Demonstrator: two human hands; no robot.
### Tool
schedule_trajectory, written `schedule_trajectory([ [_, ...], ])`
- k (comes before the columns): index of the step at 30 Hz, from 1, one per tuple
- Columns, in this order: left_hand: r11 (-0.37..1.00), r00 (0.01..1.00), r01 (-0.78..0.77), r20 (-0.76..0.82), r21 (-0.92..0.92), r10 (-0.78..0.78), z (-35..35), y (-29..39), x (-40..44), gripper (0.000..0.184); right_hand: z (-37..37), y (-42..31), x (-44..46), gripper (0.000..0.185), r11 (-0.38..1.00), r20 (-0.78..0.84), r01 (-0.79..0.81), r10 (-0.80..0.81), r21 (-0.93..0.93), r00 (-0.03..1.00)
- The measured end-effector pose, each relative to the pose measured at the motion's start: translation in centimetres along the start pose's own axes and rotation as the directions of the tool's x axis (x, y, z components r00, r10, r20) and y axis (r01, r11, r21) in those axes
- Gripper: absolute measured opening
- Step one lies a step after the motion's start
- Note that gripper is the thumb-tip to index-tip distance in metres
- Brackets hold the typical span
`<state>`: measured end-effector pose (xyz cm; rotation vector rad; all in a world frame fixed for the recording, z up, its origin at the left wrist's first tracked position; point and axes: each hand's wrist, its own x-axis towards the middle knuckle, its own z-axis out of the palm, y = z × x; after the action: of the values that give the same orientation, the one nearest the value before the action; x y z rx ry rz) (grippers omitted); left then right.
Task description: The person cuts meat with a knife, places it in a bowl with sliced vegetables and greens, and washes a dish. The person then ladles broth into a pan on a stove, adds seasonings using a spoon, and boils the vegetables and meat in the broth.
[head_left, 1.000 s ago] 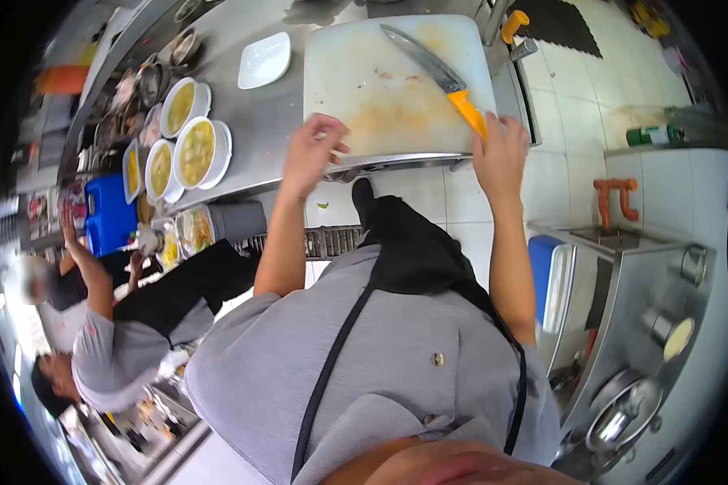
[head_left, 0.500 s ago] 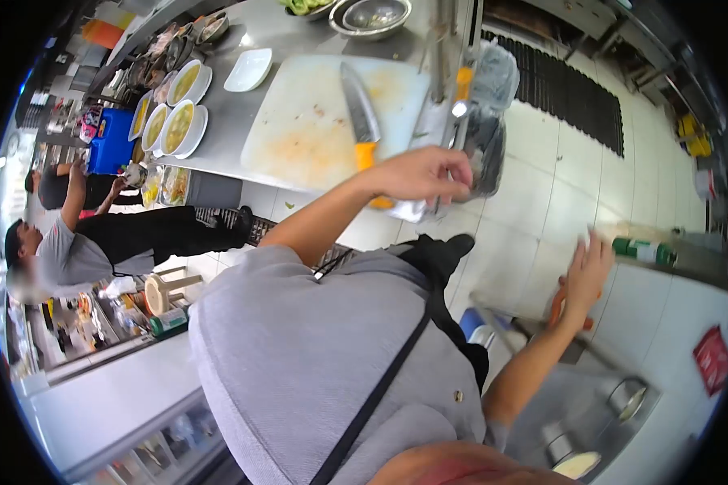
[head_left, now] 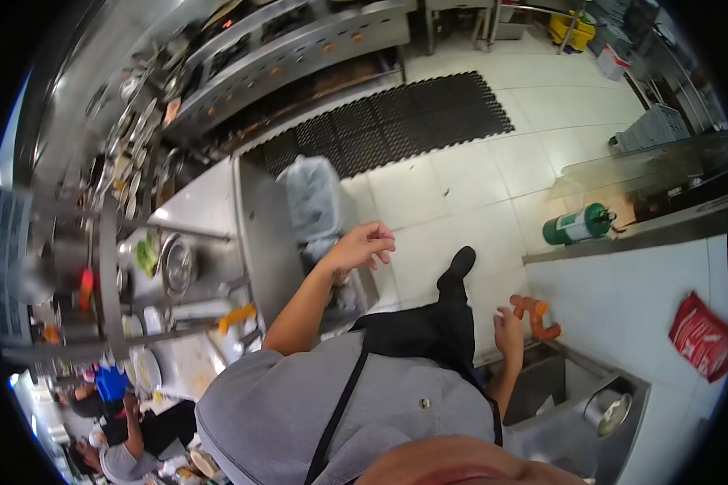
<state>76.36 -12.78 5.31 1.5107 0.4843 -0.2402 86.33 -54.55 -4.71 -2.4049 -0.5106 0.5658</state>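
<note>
My left hand [head_left: 361,246] hangs over the tiled floor with nothing in it, fingers loosely bent and apart. Just beside it, a clear-lined bin [head_left: 314,198] stands against the steel counter [head_left: 271,234]. Lower on the right, my right hand [head_left: 509,330] is also free of any object, its fingers slightly spread. An orange pipe-like piece [head_left: 534,314] is nearest to that hand, close to the sink [head_left: 534,380]; I cannot tell whether they touch.
A stove [head_left: 299,61] runs along the back, with a black rubber mat [head_left: 396,121] before it. A green cylinder [head_left: 578,225] lies at right, near a red packet [head_left: 702,335]. Metal bowls [head_left: 178,263] sit on the counter. A co-worker [head_left: 129,453] stands at lower left.
My body has turned and moved away from the cutting board and knife, which shifted to the left. The stove and mat have come into fuller view. Both hands have dropped closer to my body.
</note>
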Motion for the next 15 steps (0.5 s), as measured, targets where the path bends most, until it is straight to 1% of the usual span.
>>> schedule_trajectory([
  [2,0.954,0.965,0.243,-0.056,-0.173,-0.256,-1.2,-3.1,8.0,0.027,-2.5,-0.1,9.3,0.026,0.986,0.022,0.163,-0.162,-0.036,0.987],
  [3,0.923,0.917,0.317,-0.177,-0.22,-0.357,-2.9,-8.6,11.6,0.022,-4.2,-0.1,14.6,0.027,0.966,0.032,0.252,-0.251,-0.058,0.968],
  [4,0.884,0.845,0.371,-0.293,-0.284,-0.448,-4.4,-13.7,15.1,0.019,-6.4,-1.0,19.6,0.023,0.963,0.008,0.27,-0.27,-0.024,0.963],
  [5,0.842,0.746,0.384,-0.409,-0.379,-0.525,-6.0,-20.0,15.7,0.027,-8.8,-1.7,24.3,0.023,0.952,0.022,0.305,-0.305,-0.021,0.952],
  [6,0.815,0.571,0.563,-0.647,-0.139,-0.505,-5.4,-20.4,15.1,0.024,-11.5,-2.4,28.9,0.024,0.944,0.006,0.323,-0.323,-0.071,0.946],
  [7,0.749,0.506,0.659,-0.696,-0.07,-0.509,-4.9,-20.9,14.5,0.023,-14.1,-3.0,33.3,0.024,0.936,-0.012,0.332,-0.335,-0.118,0.942],
  [8,0.715,0.5,0.697,-0.679,-0.052,-0.537,-4.7,-20.5,13.8,0.022,-16.5,-3.4,37.7,0.025,0.888,-0.045,0.425,-0.438,-0.173,0.898],
  [9,0.693,0.5,0.718,-0.649,-0.06,-0.573,-4.4,-19.8,13.6,0.022,-18.9,-4.5,42.3,0.025,0.878,-0.044,0.446,-0.459,-0.172,0.887],
  [11,0.665,0.498,0.743,-0.602,-0.074,-0.624,-3.6,-17.5,14.2,0.021,-23.5,-6.0,50.2,0.027,0.909,0.038,0.371,-0.37,-0.189,0.928],
  [12,0.656,0.504,0.752,-0.587,-0.063,-0.634,-3.3,-16.2,15.4,0.02,-25.3,-6.6,54.5,0.027,0.891,0.037,0.4,-0.402,-0.216,0.915],
  [13,0.654,0.518,0.756,-0.58,-0.034,-0.629,-3.2,-15.1,17.0,0.02,-26.4,-6.7,58.8,0.027,0.882,0.048,0.416,-0.416,-0.222,0.908],
  [14,0.657,0.543,0.754,-0.575,0.012,-0.612,-3.2,-14.1,19.1,0.021,-27.4,-6.6,63.2,0.026,0.882,0.023,0.403,-0.411,-0.244,0.912],
  [15,0.666,0.598,0.737,-0.566,0.11,-0.568,-3.2,-13.2,21.4,0.021,-28.5,-6.2,67.2,0.024,0.882,0.004,0.386,-0.4,-0.269,0.916],
])
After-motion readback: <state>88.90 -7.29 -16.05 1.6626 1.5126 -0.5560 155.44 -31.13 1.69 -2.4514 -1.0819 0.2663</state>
